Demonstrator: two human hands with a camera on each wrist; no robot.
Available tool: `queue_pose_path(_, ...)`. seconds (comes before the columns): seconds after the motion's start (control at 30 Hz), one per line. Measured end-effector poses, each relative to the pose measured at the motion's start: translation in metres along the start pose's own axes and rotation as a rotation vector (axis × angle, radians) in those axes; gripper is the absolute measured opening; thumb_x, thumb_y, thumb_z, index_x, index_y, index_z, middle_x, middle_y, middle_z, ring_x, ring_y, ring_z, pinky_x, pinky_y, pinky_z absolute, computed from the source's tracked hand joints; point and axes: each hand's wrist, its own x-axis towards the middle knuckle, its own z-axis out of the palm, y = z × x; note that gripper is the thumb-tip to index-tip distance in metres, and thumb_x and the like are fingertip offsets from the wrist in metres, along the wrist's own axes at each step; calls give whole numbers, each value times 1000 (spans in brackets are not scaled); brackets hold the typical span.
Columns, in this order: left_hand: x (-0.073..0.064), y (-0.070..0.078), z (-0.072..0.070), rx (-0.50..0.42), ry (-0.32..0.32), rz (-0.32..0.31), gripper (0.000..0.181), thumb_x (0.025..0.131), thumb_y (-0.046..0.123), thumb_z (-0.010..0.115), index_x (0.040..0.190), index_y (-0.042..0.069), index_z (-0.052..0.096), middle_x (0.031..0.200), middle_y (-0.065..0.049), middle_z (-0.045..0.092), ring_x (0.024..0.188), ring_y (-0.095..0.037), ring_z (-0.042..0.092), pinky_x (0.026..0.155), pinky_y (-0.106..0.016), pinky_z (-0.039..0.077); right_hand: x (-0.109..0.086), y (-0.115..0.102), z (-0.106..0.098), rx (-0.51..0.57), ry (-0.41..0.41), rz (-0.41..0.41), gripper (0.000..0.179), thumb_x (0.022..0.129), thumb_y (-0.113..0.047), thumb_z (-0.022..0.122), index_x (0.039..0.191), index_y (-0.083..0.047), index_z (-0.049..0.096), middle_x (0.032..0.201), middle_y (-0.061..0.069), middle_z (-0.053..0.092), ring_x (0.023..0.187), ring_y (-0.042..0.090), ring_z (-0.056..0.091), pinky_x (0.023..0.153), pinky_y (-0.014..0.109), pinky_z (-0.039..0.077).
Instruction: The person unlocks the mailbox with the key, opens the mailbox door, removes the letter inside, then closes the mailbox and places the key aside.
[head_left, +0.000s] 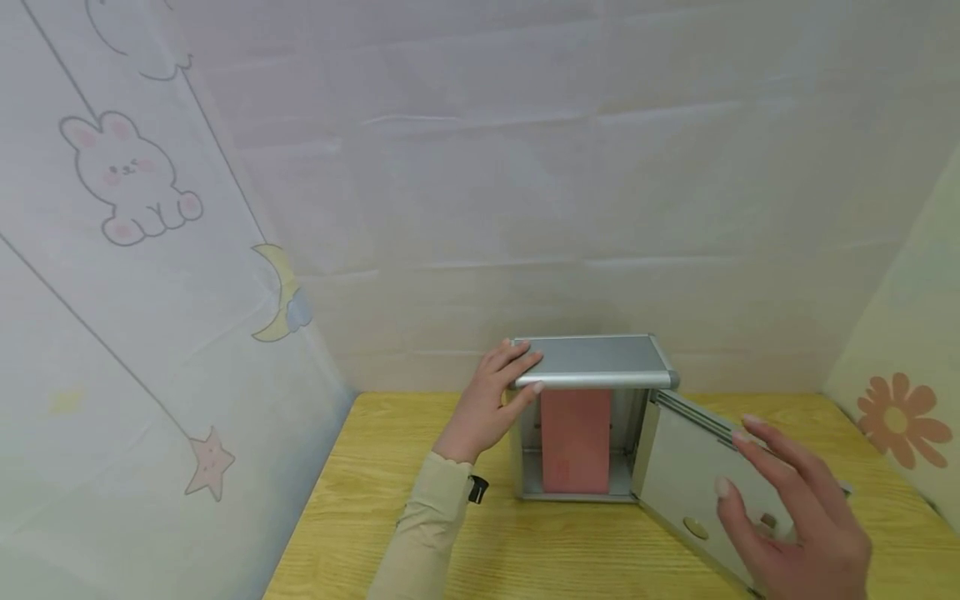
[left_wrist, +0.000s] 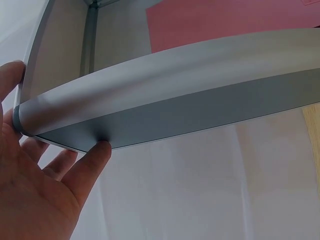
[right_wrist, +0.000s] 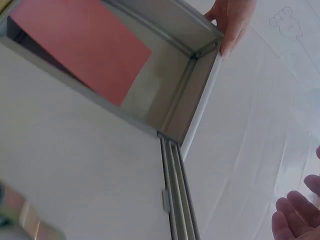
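Observation:
A metal box (head_left: 592,358) with a grey top panel and silver edges stands on the table, its front facing me. Over its top left corner lies my left hand (head_left: 491,400), fingers on the top panel and thumb at the front edge; the left wrist view shows them gripping that corner. Inside, a flat pinkish-red packet (head_left: 576,442) stands upright. Its white door (head_left: 690,467) hangs open to the right, with an oval metal plate (head_left: 696,527) on its inner face. My right hand (head_left: 806,517) hovers before the door, fingers spread apart and holding nothing.
The box stands on a yellow wood-grain table (head_left: 390,467). Pale cloth (head_left: 525,192) hangs behind the table, and printed panels flank it, with a rabbit (head_left: 127,179) on the left and an orange flower (head_left: 903,421) on the right.

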Motion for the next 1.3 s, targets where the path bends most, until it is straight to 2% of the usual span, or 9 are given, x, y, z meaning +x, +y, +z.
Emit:
queue_pose_path(0.1,-1,0,0,-5,-1,-3,50,99,44,49,145,25,44,152,3,32,144,-16,11,113,-43,26,-5,1,14,46,-82,-55,46,93,-33,63,105,11,67,111,26,63,111,16,58,93,11,40)
queue_pose_path(0.17,-1,0,0,-8,-3,-6,50,99,44,49,145,25,44,153,3,32,144,-16,11,113,-43,26,-13,6,22,50,-164,-50,49,94,-36,60,109,10,66,114,25,61,115,17,56,95,11,39)
queue_pose_path(0.23,-1,1,-1,-12,-4,-7,50,99,43,50,145,25,44,152,3,32,144,-16,11,113,-42,26,-25,14,30,47,-260,-1,52,95,-39,58,116,7,64,121,23,58,119,19,52,98,11,37)
queue_pose_path(0.33,-1,2,-1,-6,-4,-4,50,99,43,50,145,25,44,152,3,32,144,-17,11,113,-42,25,-47,25,42,25,-443,132,50,92,-31,66,130,0,57,135,16,50,125,20,46,98,9,33)
queue_pose_path(0.5,-1,3,0,16,-5,13,50,99,43,49,145,23,44,152,1,33,144,-20,13,113,-41,26,-77,45,67,-63,-644,309,65,82,-14,77,140,-8,47,142,11,41,125,30,43,95,41,45)
queue_pose_path(0.57,-1,3,1,21,-1,20,50,100,42,49,145,22,45,152,1,33,144,-21,15,112,-42,28,-87,52,75,-93,-666,343,63,84,-16,76,138,-4,47,140,15,41,123,34,44,88,55,46)
queue_pose_path(0.67,-1,4,0,20,5,20,50,99,43,49,145,23,45,152,1,34,144,-21,15,112,-43,29,-97,61,85,-112,-670,377,60,85,-17,74,134,5,47,137,23,41,121,40,44,88,60,45)
queue_pose_path(1.1,0,0,-1,18,4,6,50,99,46,47,145,26,44,152,3,32,145,-20,12,113,-42,27,-120,83,113,-144,-679,524,69,85,-10,71,136,16,34,129,35,42,114,48,47,88,61,45)
queue_pose_path(1.3,-1,-1,0,16,0,2,50,99,45,47,145,26,44,153,4,31,145,-19,11,113,-42,27,-129,93,119,-173,-739,617,68,89,-16,68,134,19,32,122,40,43,108,50,50,83,61,47)
